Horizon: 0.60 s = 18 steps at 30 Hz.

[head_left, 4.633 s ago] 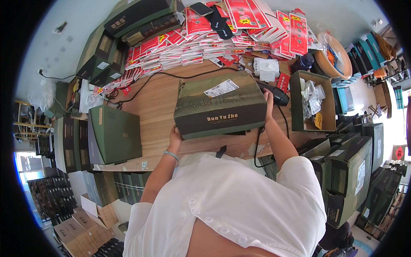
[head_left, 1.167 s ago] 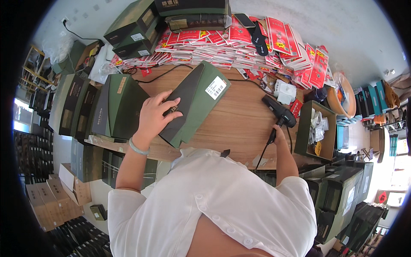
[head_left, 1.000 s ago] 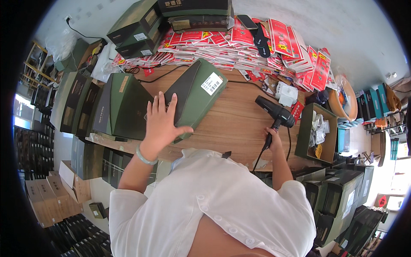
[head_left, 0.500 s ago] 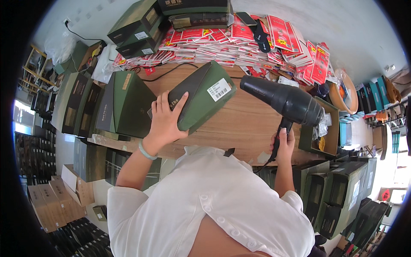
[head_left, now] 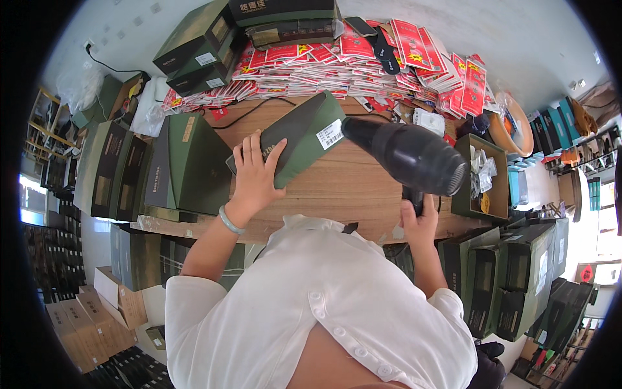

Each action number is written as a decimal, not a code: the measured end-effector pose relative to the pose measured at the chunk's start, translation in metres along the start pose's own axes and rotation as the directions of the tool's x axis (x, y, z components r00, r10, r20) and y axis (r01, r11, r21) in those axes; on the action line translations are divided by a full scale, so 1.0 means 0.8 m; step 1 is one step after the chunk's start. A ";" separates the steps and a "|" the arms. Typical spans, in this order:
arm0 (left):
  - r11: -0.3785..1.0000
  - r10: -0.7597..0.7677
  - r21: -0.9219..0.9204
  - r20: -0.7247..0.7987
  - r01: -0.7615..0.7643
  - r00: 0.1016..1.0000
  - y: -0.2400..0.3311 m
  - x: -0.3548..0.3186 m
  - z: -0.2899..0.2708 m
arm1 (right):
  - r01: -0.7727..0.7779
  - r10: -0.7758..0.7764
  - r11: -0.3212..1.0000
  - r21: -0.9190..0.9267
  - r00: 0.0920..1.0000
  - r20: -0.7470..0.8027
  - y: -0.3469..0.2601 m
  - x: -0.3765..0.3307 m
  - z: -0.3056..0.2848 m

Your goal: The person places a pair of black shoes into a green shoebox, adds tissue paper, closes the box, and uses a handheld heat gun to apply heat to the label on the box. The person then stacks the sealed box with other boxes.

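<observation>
A black hair dryer (head_left: 414, 155) is in my right hand (head_left: 420, 220), whose fingers wrap round its handle. Its nozzle points left, close to the white barcode label at the end of a green and dark grey shoebox (head_left: 297, 139). That box is tilted on the wooden table. My left hand (head_left: 256, 170) grips its near side, thumb on one face and fingers spread over the dark part; the fingertips on its hidden side do not show. Left of it stands another green and grey shoebox (head_left: 204, 162).
Red and white printed packets (head_left: 324, 74) are heaped along the wall, with a phone (head_left: 360, 26) and black insoles (head_left: 386, 55) on top. An open green box (head_left: 495, 201) of small plastic bags stands at the right. Stacked shoeboxes (head_left: 518, 272) flank the table (head_left: 337, 194). A cable crosses behind.
The hair dryer has moved left with my right hand, its nozzle now beside the box's label. The held shoebox stays in my left hand, slightly shifted. The whole view has shifted a little.
</observation>
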<state>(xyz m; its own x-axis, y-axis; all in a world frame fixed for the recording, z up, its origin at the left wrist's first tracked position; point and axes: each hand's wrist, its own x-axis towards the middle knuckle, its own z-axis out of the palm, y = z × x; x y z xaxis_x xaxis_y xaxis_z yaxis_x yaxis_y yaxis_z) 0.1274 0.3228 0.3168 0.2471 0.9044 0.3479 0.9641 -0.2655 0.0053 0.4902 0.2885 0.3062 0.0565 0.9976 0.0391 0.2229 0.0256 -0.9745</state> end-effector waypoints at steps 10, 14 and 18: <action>0.996 -0.010 -0.091 -0.040 0.007 0.999 -0.009 -0.007 -0.003 | 0.175 -0.174 0.983 -0.063 0.985 0.018 0.025 0.004 0.026; 0.995 -0.009 -0.104 -0.065 0.002 0.998 -0.005 -0.009 0.001 | 0.221 -0.227 0.955 -0.195 0.974 -0.007 0.017 0.005 0.032; 0.995 -0.011 -0.096 -0.072 0.004 0.997 -0.005 -0.012 0.003 | 0.091 -0.094 0.988 -0.128 0.995 -0.016 0.004 0.003 0.034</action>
<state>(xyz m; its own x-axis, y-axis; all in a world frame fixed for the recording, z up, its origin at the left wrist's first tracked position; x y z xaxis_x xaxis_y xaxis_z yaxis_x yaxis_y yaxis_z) 0.1215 0.3162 0.3111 0.2289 0.8807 0.4146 0.9513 -0.2927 0.0967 0.4645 0.2927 0.2968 0.0509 0.9897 0.1339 0.3500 0.1079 -0.9305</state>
